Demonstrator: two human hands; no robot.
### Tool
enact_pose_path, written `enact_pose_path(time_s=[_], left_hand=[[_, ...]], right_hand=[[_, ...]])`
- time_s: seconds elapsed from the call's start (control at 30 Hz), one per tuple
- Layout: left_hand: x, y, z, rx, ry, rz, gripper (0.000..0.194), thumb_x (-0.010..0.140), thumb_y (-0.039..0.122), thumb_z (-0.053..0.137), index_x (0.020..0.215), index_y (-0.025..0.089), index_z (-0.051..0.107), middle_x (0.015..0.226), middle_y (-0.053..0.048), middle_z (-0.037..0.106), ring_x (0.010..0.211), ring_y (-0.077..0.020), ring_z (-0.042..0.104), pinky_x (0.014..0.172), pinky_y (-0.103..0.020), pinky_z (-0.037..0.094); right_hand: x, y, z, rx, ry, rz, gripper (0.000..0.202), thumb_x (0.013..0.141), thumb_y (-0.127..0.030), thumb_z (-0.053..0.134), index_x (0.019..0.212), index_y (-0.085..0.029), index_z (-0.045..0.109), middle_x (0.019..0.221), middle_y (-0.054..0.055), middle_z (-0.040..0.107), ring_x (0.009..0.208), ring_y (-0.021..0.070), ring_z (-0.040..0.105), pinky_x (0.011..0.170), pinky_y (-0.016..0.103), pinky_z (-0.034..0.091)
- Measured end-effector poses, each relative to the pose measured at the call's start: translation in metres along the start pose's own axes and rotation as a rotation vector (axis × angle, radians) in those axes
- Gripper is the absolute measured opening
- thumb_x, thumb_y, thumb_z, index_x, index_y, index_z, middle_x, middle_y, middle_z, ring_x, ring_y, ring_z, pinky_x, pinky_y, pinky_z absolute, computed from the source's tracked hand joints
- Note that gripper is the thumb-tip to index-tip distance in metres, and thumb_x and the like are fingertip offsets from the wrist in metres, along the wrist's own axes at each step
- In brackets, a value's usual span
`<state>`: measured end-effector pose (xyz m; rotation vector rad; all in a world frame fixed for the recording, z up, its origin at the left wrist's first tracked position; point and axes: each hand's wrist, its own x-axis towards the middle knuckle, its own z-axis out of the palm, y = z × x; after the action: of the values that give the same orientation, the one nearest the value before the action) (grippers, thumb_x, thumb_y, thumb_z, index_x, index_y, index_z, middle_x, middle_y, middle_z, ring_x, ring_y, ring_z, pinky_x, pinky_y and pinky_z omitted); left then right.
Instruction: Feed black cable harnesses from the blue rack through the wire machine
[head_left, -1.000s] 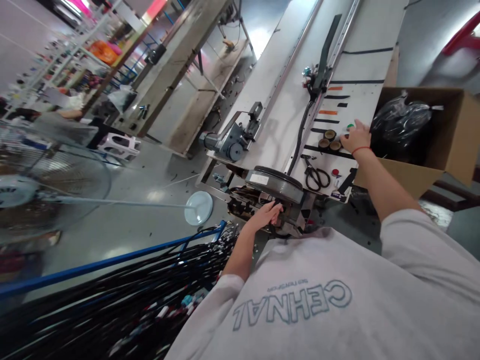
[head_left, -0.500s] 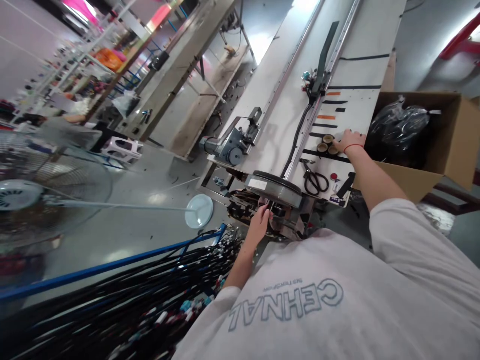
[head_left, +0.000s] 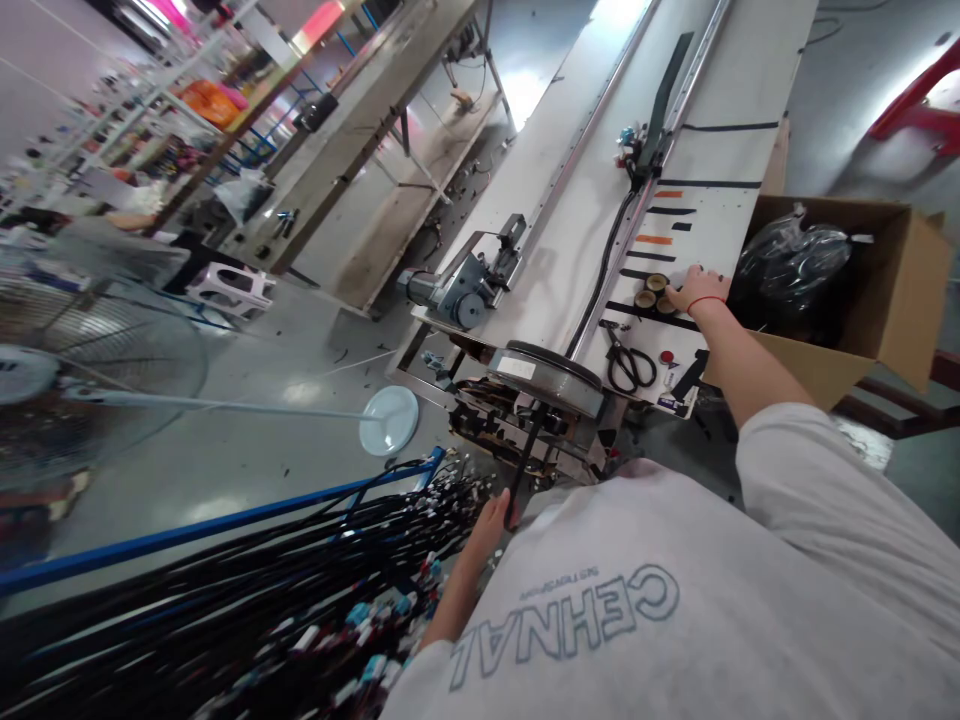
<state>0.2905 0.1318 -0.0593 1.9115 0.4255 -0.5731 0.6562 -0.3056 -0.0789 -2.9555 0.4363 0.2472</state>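
My left hand (head_left: 495, 515) is closed on the end of a black strip (head_left: 529, 450), which stretches down from the machine under the round grey wheel (head_left: 551, 372). My right hand (head_left: 699, 288) rests on the white bench (head_left: 716, 155) with its fingers apart, touching or just beside several rolls of tape (head_left: 655, 293). Below the rolls lie black-handled scissors (head_left: 630, 368). A black cable (head_left: 604, 270) runs along the metal rail to a small carriage with connectors (head_left: 634, 155).
An open cardboard box (head_left: 900, 290) with plastic-wrapped black goods stands right of the bench. A motor unit (head_left: 466, 300) sits at the bench's left edge. Many black cables (head_left: 225, 570) hang by a blue bar (head_left: 225, 524) at lower left; a fan (head_left: 45, 375) stands far left.
My left hand has moved down and left, away from the machine, drawing out a length of black strip. My right hand has stayed by the tape rolls. The view has shifted slightly.
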Motion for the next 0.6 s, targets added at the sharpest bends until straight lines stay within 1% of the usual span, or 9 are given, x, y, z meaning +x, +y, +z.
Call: enact_pose_path(time_s=[0.07, 0.2, 0.27, 0.33, 0.4, 0.47, 0.53, 0.57, 0.6], left_hand=[[0.001, 0.006, 0.007, 0.016, 0.031, 0.074, 0.064, 0.08, 0.077, 0.039, 0.052, 0.022, 0.055, 0.051, -0.003, 0.053, 0.054, -0.0166, 0.048, 0.058, -0.031, 0.038], [0.013, 0.028, 0.026, -0.046, 0.203, 0.167, 0.056, 0.082, 0.072, 0.042, 0.079, 0.021, 0.063, 0.061, -0.001, 0.053, 0.059, -0.0156, 0.047, 0.057, -0.028, 0.038], [0.023, 0.036, 0.033, -0.054, 0.236, 0.194, 0.056, 0.082, 0.071, 0.042, 0.089, 0.018, 0.062, 0.061, 0.001, 0.049, 0.058, -0.0137, 0.043, 0.054, -0.026, 0.036], [0.034, 0.042, 0.036, -0.035, 0.235, 0.217, 0.055, 0.083, 0.069, 0.042, 0.087, 0.017, 0.061, 0.059, 0.003, 0.044, 0.056, -0.0119, 0.04, 0.053, -0.023, 0.033], [0.046, 0.048, 0.034, -0.047, 0.264, 0.227, 0.054, 0.084, 0.068, 0.042, 0.079, 0.017, 0.057, 0.057, 0.005, 0.04, 0.054, -0.0103, 0.037, 0.051, -0.022, 0.03], [0.056, 0.055, 0.027, -0.122, 0.327, 0.219, 0.054, 0.084, 0.069, 0.041, 0.075, 0.018, 0.053, 0.055, 0.006, 0.035, 0.051, -0.0088, 0.033, 0.048, -0.022, 0.027], [0.062, 0.064, 0.018, -0.23, 0.368, 0.21, 0.055, 0.084, 0.071, 0.04, 0.075, 0.018, 0.052, 0.053, 0.008, 0.031, 0.047, -0.0075, 0.028, 0.045, -0.022, 0.023], [0.064, 0.068, 0.014, -0.274, 0.372, 0.214, 0.055, 0.083, 0.071, 0.04, 0.076, 0.018, 0.051, 0.053, 0.008, 0.029, 0.046, -0.0071, 0.027, 0.045, -0.022, 0.022], [0.065, 0.072, 0.01, -0.305, 0.365, 0.224, 0.055, 0.083, 0.071, 0.041, 0.077, 0.018, 0.052, 0.053, 0.008, 0.029, 0.046, -0.0068, 0.027, 0.044, -0.022, 0.022]], right_hand=[[0.0, 0.0, 0.001, 0.003, -0.01, 0.003, 0.079, 0.088, -0.059, 0.042, 0.142, -0.002, 0.036, 0.13, 0.028, 0.05, 0.125, 0.0395, 0.04, 0.098, 0.058, 0.029], [0.006, 0.001, -0.004, 0.029, -0.016, 0.018, 0.079, 0.087, -0.06, 0.043, 0.14, -0.002, 0.04, 0.131, 0.028, 0.05, 0.125, 0.0401, 0.04, 0.099, 0.059, 0.028], [0.004, -0.005, -0.018, 0.07, -0.028, 0.02, 0.078, 0.085, -0.062, 0.047, 0.136, -0.003, 0.044, 0.13, 0.027, 0.051, 0.126, 0.0413, 0.039, 0.099, 0.06, 0.028], [-0.015, -0.018, -0.037, 0.155, -0.008, -0.037, 0.074, 0.085, -0.059, 0.049, 0.134, -0.004, 0.046, 0.127, 0.026, 0.053, 0.125, 0.0416, 0.04, 0.099, 0.059, 0.029], [-0.062, -0.039, -0.056, 0.305, 0.063, -0.178, 0.064, 0.09, -0.051, 0.043, 0.136, -0.007, 0.044, 0.121, 0.023, 0.057, 0.121, 0.0379, 0.046, 0.099, 0.054, 0.034], [-0.134, -0.064, -0.065, 0.507, 0.08, -0.372, 0.054, 0.096, -0.043, 0.03, 0.138, -0.011, 0.042, 0.111, 0.017, 0.062, 0.109, 0.0305, 0.056, 0.095, 0.045, 0.04], [-0.213, -0.09, -0.058, 0.639, -0.135, -0.654, 0.047, 0.096, -0.044, 0.03, 0.133, -0.019, 0.048, 0.101, 0.011, 0.065, 0.096, 0.0249, 0.061, 0.089, 0.037, 0.045], [-0.248, -0.104, -0.049, 0.678, -0.284, -0.822, 0.042, 0.096, -0.043, 0.034, 0.128, -0.022, 0.051, 0.101, 0.008, 0.066, 0.092, 0.0223, 0.062, 0.088, 0.034, 0.047], [-0.275, -0.118, -0.037, 0.708, -0.381, -0.943, 0.037, 0.096, -0.04, 0.037, 0.125, -0.025, 0.053, 0.108, 0.006, 0.066, 0.094, 0.0206, 0.062, 0.091, 0.033, 0.047]])
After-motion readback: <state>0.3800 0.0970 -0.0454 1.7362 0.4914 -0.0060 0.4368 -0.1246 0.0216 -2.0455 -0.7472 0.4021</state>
